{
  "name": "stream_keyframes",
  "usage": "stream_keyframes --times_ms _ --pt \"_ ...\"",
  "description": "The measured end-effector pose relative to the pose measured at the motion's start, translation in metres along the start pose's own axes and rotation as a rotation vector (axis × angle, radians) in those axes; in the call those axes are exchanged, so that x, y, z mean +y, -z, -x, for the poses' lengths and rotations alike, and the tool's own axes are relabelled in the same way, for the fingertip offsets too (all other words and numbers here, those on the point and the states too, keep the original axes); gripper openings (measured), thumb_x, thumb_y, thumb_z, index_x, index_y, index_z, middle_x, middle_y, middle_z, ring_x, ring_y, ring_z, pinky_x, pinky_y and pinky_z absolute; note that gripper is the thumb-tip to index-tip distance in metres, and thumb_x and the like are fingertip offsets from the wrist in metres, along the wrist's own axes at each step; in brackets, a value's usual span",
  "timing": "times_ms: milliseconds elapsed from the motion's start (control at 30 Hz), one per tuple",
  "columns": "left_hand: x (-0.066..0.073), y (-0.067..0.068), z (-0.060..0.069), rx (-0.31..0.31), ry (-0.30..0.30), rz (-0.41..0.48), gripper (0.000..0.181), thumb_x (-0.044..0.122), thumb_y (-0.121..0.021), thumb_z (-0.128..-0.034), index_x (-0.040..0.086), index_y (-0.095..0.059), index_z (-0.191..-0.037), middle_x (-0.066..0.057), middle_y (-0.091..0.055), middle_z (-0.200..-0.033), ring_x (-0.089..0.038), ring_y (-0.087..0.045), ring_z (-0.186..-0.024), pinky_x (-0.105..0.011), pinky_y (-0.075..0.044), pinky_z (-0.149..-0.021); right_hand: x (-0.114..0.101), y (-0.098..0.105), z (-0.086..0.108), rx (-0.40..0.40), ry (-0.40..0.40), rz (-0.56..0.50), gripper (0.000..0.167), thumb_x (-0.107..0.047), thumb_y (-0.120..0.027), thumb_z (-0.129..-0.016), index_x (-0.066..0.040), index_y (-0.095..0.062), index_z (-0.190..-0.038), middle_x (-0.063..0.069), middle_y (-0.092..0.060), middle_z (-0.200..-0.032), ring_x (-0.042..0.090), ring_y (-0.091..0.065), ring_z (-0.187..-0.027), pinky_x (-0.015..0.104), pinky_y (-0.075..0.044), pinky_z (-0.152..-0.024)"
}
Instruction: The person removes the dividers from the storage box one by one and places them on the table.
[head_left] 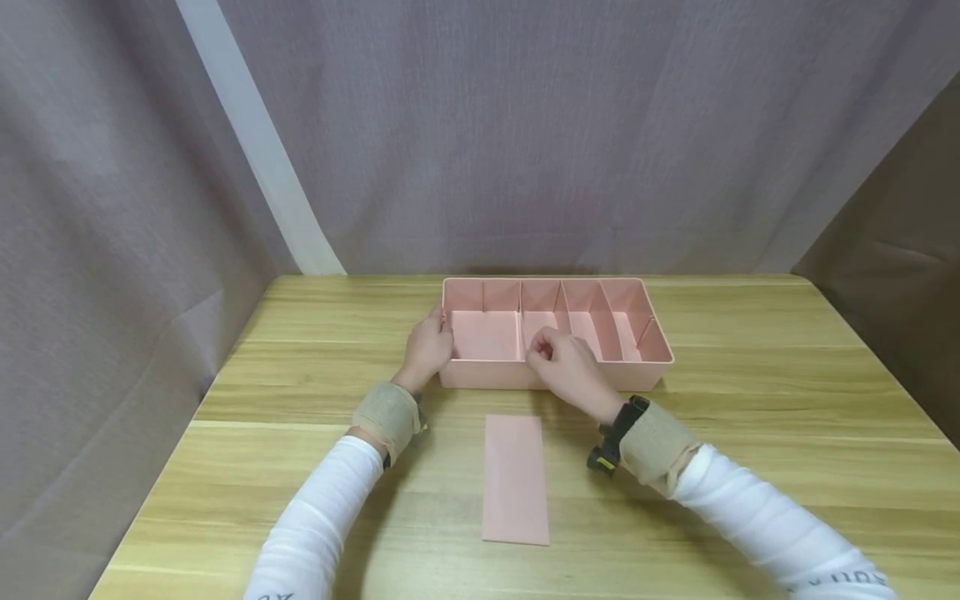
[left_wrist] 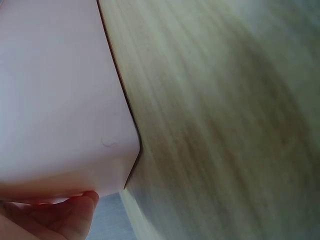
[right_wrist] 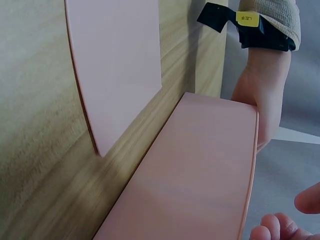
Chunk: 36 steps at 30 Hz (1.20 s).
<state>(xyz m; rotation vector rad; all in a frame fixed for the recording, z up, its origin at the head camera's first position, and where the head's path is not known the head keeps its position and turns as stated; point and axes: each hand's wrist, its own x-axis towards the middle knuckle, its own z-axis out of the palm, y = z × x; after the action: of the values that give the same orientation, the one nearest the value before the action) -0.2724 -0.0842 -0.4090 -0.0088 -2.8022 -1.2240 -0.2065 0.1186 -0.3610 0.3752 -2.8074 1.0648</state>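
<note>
A long pink organizer box (head_left: 480, 375) stands near the back of the table, split by upright dividers into several compartments. My left hand (head_left: 429, 346) holds its left end, with fingertips (left_wrist: 80, 212) against the end wall; part of that grip is hidden. Over the front rim, beside the divider (head_left: 521, 333) right of the widest compartment, my right hand (head_left: 566, 367) hovers with bent fingers. Its thumb and fingers are apart in the right wrist view, and nothing shows between them. A flat pink rectangular panel (head_left: 515, 479) lies on the table in front of the box.
The wooden table (head_left: 750, 417) reaches back to a grey curtain (head_left: 525, 150). Another curtain (head_left: 112, 292) hangs along the left side, and a brown one (head_left: 900, 242) along the right. A white strip (head_left: 262, 142) slants down the back left corner.
</note>
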Motion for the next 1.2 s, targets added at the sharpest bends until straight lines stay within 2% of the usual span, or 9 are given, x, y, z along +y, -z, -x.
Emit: stream_keyframes --times_ms 433,700,1000,1200 --pt "0.002 0.001 0.0 -0.011 0.028 0.014 0.043 0.018 -0.032 -0.0943 0.01 -0.031 -0.137 -0.015 -0.053 -0.122 -0.027 -0.055 -0.095 -0.042 -0.042 -0.089 -0.002 -0.003 -0.011 0.015 0.004 0.031 0.009 -0.014 -0.05 -0.076 -0.008 -0.056 -0.076 0.003 -0.052 -0.068 0.015 -0.045 -0.06 0.023 -0.034 -0.055" --pt "0.001 0.0 0.001 -0.008 0.018 0.005 0.043 0.017 -0.033 -0.0939 0.008 -0.033 -0.136 -0.015 -0.052 -0.124 -0.027 -0.054 -0.102 -0.042 -0.041 -0.091 -0.003 -0.003 -0.017 -0.012 -0.022 0.034 0.012 -0.017 -0.05 -0.078 -0.007 -0.056 -0.08 0.002 -0.052 -0.067 0.015 -0.044 -0.058 0.024 -0.033 -0.054" --pt "0.001 0.0 0.0 -0.015 0.029 0.013 0.044 0.017 -0.033 -0.0939 0.008 -0.032 -0.136 -0.015 -0.054 -0.121 -0.027 -0.055 -0.095 -0.042 -0.043 -0.088 -0.004 -0.004 -0.024 -0.036 -0.06 0.039 0.019 -0.019 -0.051 -0.08 -0.004 -0.056 -0.09 0.005 -0.052 -0.071 0.017 -0.046 -0.062 0.025 -0.033 -0.055" --pt "0.001 0.0 -0.001 0.0 0.009 0.008 0.042 0.018 -0.033 -0.0942 0.008 -0.035 -0.135 -0.015 -0.053 -0.123 -0.029 -0.053 -0.106 -0.044 -0.041 -0.092 -0.002 -0.006 -0.029 -0.058 -0.091 0.045 0.024 -0.02 -0.05 -0.081 -0.002 -0.054 -0.096 0.005 -0.051 -0.071 0.018 -0.046 -0.062 0.025 -0.033 -0.055"
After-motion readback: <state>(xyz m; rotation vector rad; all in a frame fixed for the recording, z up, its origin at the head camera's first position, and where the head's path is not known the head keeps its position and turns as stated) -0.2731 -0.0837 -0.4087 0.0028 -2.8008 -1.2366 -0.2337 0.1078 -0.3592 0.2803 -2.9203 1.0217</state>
